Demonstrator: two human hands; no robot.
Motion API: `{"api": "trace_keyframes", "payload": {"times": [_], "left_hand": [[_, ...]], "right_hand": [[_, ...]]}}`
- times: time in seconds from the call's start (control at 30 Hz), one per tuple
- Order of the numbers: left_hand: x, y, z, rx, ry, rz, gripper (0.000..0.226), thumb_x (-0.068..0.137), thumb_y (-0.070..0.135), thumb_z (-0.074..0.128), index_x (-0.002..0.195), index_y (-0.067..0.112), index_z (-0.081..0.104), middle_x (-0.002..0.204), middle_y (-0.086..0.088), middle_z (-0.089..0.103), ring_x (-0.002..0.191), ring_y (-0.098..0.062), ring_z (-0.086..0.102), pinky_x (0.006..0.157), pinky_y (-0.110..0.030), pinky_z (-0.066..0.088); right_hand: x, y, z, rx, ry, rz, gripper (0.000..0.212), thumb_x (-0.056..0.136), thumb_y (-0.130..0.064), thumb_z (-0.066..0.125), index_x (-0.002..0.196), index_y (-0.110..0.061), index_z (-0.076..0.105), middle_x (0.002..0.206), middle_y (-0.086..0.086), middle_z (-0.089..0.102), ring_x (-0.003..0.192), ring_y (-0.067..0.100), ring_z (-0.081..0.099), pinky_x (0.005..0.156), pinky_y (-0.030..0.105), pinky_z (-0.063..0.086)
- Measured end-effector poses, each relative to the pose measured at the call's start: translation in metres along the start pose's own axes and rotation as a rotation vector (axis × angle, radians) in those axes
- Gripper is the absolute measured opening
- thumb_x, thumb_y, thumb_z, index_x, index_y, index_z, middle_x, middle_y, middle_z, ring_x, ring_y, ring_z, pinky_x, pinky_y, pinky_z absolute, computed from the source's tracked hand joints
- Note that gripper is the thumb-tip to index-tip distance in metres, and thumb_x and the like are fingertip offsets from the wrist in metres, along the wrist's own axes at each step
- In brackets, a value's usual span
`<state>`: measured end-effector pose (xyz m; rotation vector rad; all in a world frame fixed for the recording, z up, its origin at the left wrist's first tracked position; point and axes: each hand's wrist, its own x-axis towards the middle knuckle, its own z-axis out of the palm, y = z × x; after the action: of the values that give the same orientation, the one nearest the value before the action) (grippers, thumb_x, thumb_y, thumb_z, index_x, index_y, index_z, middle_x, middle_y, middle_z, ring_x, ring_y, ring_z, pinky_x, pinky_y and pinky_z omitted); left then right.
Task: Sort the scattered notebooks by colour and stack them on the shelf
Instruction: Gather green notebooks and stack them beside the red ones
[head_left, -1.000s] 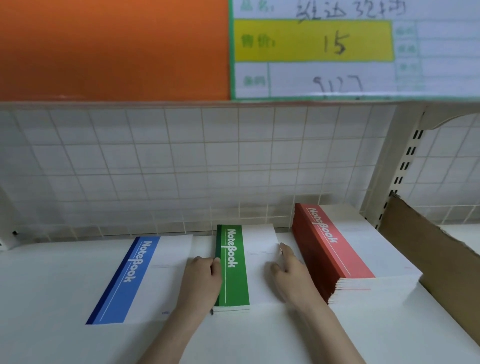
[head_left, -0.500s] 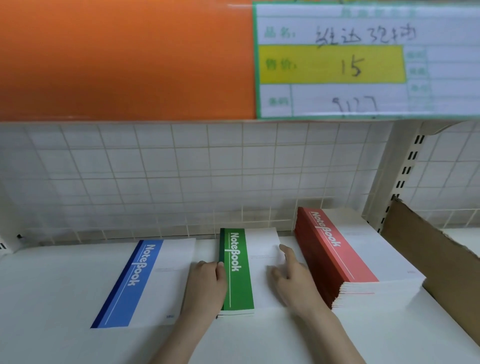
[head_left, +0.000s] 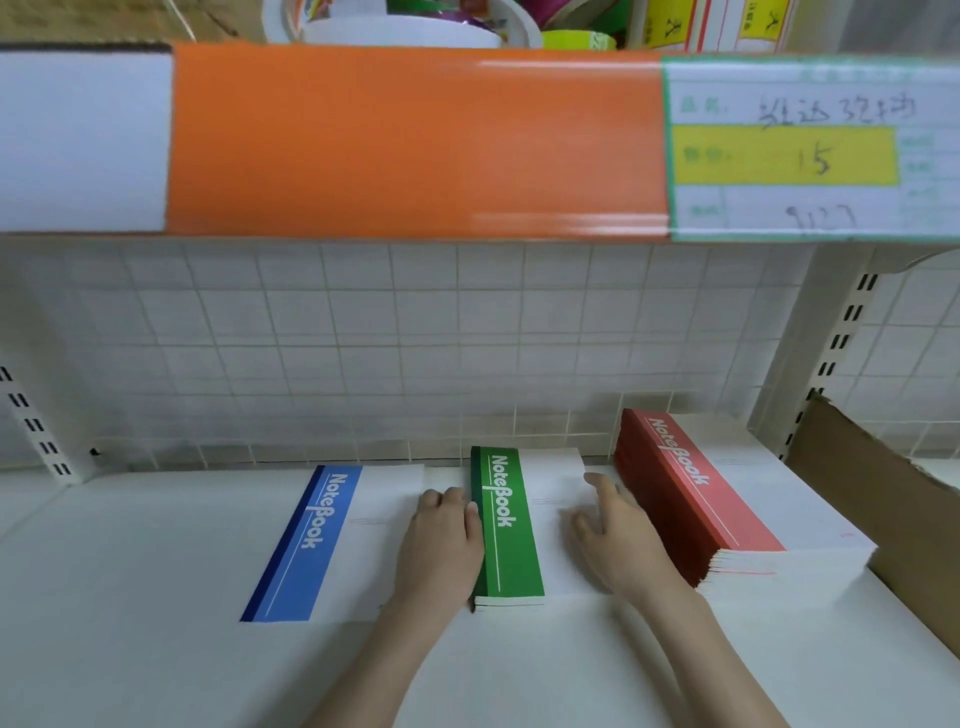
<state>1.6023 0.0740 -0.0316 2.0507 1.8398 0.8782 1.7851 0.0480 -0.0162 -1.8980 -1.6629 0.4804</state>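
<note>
Three notebook piles lie on the white shelf (head_left: 130, 597). A low blue-spined notebook (head_left: 311, 540) lies at the left. In the middle is a short stack of green-spined notebooks (head_left: 506, 525). At the right stands a tall stack of red-spined notebooks (head_left: 696, 499). My left hand (head_left: 441, 551) presses flat against the green stack's left edge, thumb on the green band. My right hand (head_left: 618, 540) rests on the white cover at the stack's right side, fingers straight, beside the red stack.
A white grid panel (head_left: 415, 338) backs the shelf. An orange shelf-front strip (head_left: 415, 140) with a price label (head_left: 810, 150) hangs overhead. A brown cardboard divider (head_left: 883, 499) stands at the right beside a slotted upright (head_left: 841, 353).
The view has tilted upward, showing the shelf above. Both hands have stayed at the sides of the green stack, barely shifting.
</note>
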Motion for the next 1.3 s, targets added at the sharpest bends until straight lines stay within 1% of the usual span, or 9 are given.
{"api": "trace_keyframes", "payload": {"times": [0.13,0.27,0.37,0.47,0.57,0.7,0.83,0.93,1.3], "left_hand": [[0.002,-0.003,-0.020,0.118,-0.053,0.062,0.035,0.100,0.026,0.033,0.127,0.014,0.053,0.119,-0.005,0.053,0.110,-0.018,0.051,0.084,-0.027,0.043],[-0.001,-0.024,-0.046,0.192,-0.056,0.076,0.038,0.101,0.030,0.032,0.131,0.017,0.050,0.126,-0.002,0.052,0.114,-0.016,0.051,0.088,-0.027,0.044],[-0.004,-0.050,-0.073,0.256,-0.037,0.013,0.036,0.100,0.031,0.032,0.128,0.017,0.051,0.128,-0.002,0.051,0.114,-0.019,0.052,0.087,-0.029,0.045],[-0.011,-0.085,-0.104,0.303,-0.050,-0.043,0.031,0.098,0.030,0.035,0.120,0.016,0.053,0.121,-0.004,0.052,0.110,-0.021,0.053,0.088,-0.034,0.046],[-0.026,-0.125,-0.137,0.326,-0.051,-0.048,0.033,0.099,0.030,0.036,0.125,0.018,0.052,0.122,-0.002,0.051,0.111,-0.018,0.052,0.092,-0.033,0.046],[-0.050,-0.176,-0.185,0.373,0.008,-0.107,0.036,0.100,0.030,0.034,0.132,0.020,0.046,0.127,0.002,0.048,0.116,-0.014,0.049,0.094,-0.030,0.044],[-0.075,-0.224,-0.232,0.434,0.048,-0.207,0.037,0.100,0.031,0.034,0.134,0.020,0.045,0.128,0.002,0.047,0.115,-0.014,0.050,0.092,-0.029,0.043],[-0.096,-0.258,-0.264,0.462,0.073,-0.278,0.037,0.100,0.031,0.035,0.133,0.020,0.046,0.128,0.001,0.046,0.114,-0.016,0.051,0.093,-0.031,0.045],[-0.179,-0.366,-0.363,0.529,0.187,-0.446,0.037,0.098,0.028,0.034,0.132,0.019,0.047,0.127,0.001,0.047,0.109,-0.018,0.056,0.086,-0.032,0.049]], "right_hand": [[-0.001,-0.022,0.000,-0.126,0.012,-0.047,0.048,0.094,-0.021,0.047,0.140,-0.011,0.040,0.143,0.009,0.041,0.126,0.027,0.044,0.104,0.030,0.036],[-0.001,-0.056,0.013,-0.153,0.012,-0.111,0.044,0.094,-0.021,0.048,0.136,-0.012,0.043,0.141,0.008,0.043,0.126,0.027,0.042,0.103,0.032,0.038],[-0.003,-0.089,0.030,-0.125,-0.020,-0.180,0.040,0.094,-0.019,0.049,0.133,-0.011,0.046,0.136,0.009,0.046,0.122,0.027,0.045,0.097,0.031,0.041],[-0.006,-0.126,0.055,-0.120,-0.064,-0.287,0.041,0.093,-0.020,0.050,0.133,-0.012,0.046,0.135,0.008,0.046,0.123,0.025,0.045,0.097,0.027,0.037],[-0.013,-0.166,0.087,-0.111,-0.135,-0.379,0.042,0.093,-0.020,0.049,0.134,-0.013,0.045,0.136,0.007,0.046,0.123,0.024,0.047,0.096,0.027,0.037],[-0.030,-0.218,0.131,-0.079,-0.251,-0.452,0.040,0.096,-0.020,0.045,0.136,-0.016,0.043,0.136,0.001,0.044,0.115,0.021,0.052,0.088,0.027,0.044],[-0.050,-0.271,0.175,-0.073,-0.317,-0.573,0.046,0.095,-0.023,0.045,0.140,-0.016,0.040,0.143,0.001,0.039,0.129,0.019,0.041,0.103,0.027,0.038],[-0.067,-0.310,0.207,-0.067,-0.385,-0.647,0.047,0.096,-0.023,0.045,0.142,-0.016,0.038,0.145,0.002,0.038,0.133,0.020,0.037,0.107,0.025,0.033],[-0.147,-0.437,0.308,-0.010,-0.473,-0.852,0.044,0.094,-0.020,0.047,0.137,-0.016,0.043,0.140,0.004,0.044,0.129,0.021,0.041,0.105,0.024,0.031]]}}
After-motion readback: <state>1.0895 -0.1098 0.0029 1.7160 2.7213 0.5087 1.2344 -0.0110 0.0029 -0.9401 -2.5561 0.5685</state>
